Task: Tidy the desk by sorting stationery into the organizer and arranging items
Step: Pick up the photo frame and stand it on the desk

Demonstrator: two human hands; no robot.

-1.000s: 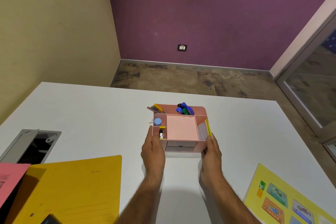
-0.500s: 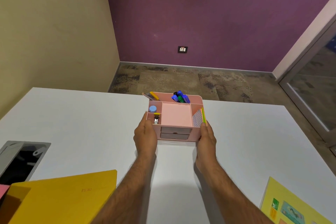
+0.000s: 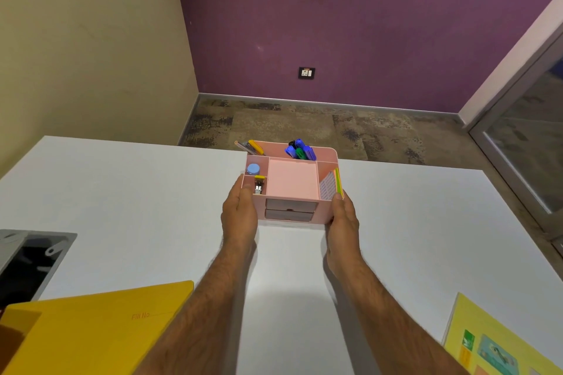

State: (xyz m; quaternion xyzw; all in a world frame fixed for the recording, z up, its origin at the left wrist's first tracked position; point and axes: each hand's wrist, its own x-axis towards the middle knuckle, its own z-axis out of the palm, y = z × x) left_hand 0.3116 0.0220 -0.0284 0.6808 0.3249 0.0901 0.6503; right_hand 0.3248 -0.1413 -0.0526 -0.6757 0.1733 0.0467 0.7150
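**A:** Status: pink organizer (image 3: 292, 184) sits on the white desk (image 3: 122, 192), close to its far edge. Left hand (image 3: 239, 216) is flat against the organizer's left wall, right hand (image 3: 344, 216) against the right wall. Fingers look extended along the sides, pressing, not curled over the rim. So it's squeezed between two palms.

**B:** Step?

**A:** My read: placing the loaded organizer at the back of the desk. Sorting looks mostly done: markers (image 3: 300, 151) in the rear right slot, a yellow-handled tool (image 3: 254, 148) leaning out of the rear left, blue round thing (image 3: 253, 169) and stapler-like item (image 3: 259, 185) in the small left cells, sticky notes (image 3: 333, 184) on the right.

**B:** How to do it well?

**A:** Slide it, don't lift. Keep the push even on both sides so it stays square to the edge. Stop short; the back wall already reads as level with the desk edge from this angle. The tall items at the rear lean, so no jerks.

**B:** Unknowns?

**A:** Fingertips are hidden behind the walls, so contact there is unconfirmed. Can't tell how much desk remains behind it. Drawer (image 3: 291, 211) contents unseen. The yellow folder (image 3: 91, 323), printed yellow sheet (image 3: 487, 344) and grey floor-box hatch (image 3: 33, 256) are all cut by the frame.
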